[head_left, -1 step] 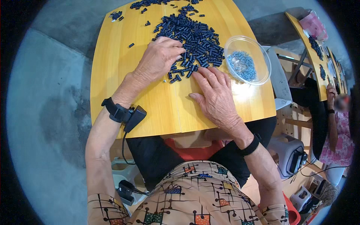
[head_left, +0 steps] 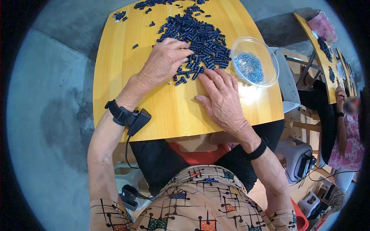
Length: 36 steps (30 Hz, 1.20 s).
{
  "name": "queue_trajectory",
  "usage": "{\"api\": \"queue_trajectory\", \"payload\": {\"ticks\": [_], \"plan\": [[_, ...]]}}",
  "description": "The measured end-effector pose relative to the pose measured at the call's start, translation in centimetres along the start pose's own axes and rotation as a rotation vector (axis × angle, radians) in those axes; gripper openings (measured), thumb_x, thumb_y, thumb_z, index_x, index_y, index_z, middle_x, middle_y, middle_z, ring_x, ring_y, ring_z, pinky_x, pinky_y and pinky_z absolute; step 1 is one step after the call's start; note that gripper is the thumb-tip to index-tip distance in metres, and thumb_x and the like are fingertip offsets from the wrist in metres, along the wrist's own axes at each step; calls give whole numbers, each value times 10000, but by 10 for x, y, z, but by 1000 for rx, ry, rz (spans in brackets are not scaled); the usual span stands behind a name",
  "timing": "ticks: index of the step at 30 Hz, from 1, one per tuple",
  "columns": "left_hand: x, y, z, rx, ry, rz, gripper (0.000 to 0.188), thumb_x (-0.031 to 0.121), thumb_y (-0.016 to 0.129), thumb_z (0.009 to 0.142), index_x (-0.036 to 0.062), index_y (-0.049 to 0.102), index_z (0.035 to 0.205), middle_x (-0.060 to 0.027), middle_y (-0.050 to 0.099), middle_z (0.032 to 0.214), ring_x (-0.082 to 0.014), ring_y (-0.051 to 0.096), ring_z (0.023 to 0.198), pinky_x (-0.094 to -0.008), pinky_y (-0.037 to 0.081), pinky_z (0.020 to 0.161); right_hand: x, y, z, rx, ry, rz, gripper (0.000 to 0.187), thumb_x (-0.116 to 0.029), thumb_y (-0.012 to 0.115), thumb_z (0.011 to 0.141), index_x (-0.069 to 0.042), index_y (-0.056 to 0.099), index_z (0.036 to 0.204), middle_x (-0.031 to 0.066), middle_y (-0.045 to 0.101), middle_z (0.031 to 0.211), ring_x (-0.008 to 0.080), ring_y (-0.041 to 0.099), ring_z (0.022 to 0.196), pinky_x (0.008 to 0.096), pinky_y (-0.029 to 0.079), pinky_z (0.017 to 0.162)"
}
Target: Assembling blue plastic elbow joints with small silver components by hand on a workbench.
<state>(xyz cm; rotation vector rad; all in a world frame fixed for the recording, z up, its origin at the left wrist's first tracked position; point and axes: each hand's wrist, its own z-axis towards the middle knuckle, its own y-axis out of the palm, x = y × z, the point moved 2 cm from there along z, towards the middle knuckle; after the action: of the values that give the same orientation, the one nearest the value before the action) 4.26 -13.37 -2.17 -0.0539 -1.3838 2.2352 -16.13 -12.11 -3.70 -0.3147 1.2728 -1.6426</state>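
A heap of small black cylindrical pieces lies across the upper middle of the wooden table. My left hand is at the heap's left edge with its fingers curled and closed; what they hold, if anything, is hidden. At the heap's near edge my right hand lies palm down, fingers stretched out and thumb apart. Its fingertips touch or nearly touch the closest black pieces. To its right stands a clear round plastic tub, with many tiny bluish, shiny parts inside.
More black pieces lie along the table's far edge, and a small cluster sits at the far left. A tiny silvery bit rests near my left wrist. At the right, a co-worker sits by another table.
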Motion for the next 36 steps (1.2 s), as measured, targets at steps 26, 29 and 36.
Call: {"api": "queue_trajectory", "payload": {"ticks": [26,29,36], "plan": [[-13,-25,-18,-86,-154,-27,238,46,609,728,26,647,962,-120,605,1033,-289,538,989,-363,436,865,2,1,1,-15,6,11,499,-258,665,713,-34,508,1130,123,478,1189,304,401,1141,438,281,981],[-23,-29,-17,-57,-141,-6,239,45,607,730,22,640,966,-123,604,1024,-288,539,983,-362,434,862,0,-1,2,-13,7,23,491,-250,664,713,-34,512,1127,124,479,1186,302,403,1138,437,282,980],[-42,-30,-21,-51,-184,41,237,29,600,729,21,635,963,-114,610,998,-284,549,960,-356,442,834,0,-1,3,-26,16,19,498,-255,664,712,-36,514,1133,124,477,1186,303,405,1136,444,283,976]]}}
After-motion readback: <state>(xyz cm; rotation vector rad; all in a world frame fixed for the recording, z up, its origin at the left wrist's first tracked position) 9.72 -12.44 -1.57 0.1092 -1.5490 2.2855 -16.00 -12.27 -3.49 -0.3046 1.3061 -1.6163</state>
